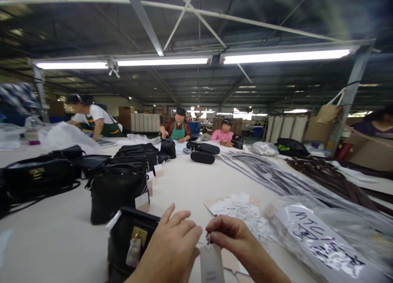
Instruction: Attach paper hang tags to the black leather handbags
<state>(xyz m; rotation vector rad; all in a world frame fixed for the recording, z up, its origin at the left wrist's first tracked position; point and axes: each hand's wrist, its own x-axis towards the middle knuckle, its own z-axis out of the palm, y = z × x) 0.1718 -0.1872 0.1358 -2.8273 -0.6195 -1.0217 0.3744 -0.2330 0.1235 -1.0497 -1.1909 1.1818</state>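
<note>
Grey tag (211, 263) hangs between the hands, its string (209, 238) pinched in right hand (237, 237). Left hand (173, 242) just beside it, upper fingers extended; can't tell its grip. Black bag (117, 243) just left of left hand. White table (184, 184) spreads ahead: label pile (241, 211) beyond right hand, more bags (118, 195) left-forward. Tube lights (162, 62) above, co-workers (176, 129) beyond.

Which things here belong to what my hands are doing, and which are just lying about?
Likely in use:
- grey tag, string pinched in right hand
- black bag nearest left hand
- piled white slips

Apparently lying about:
- grey straps
- brown straps
- plastic packet
</note>
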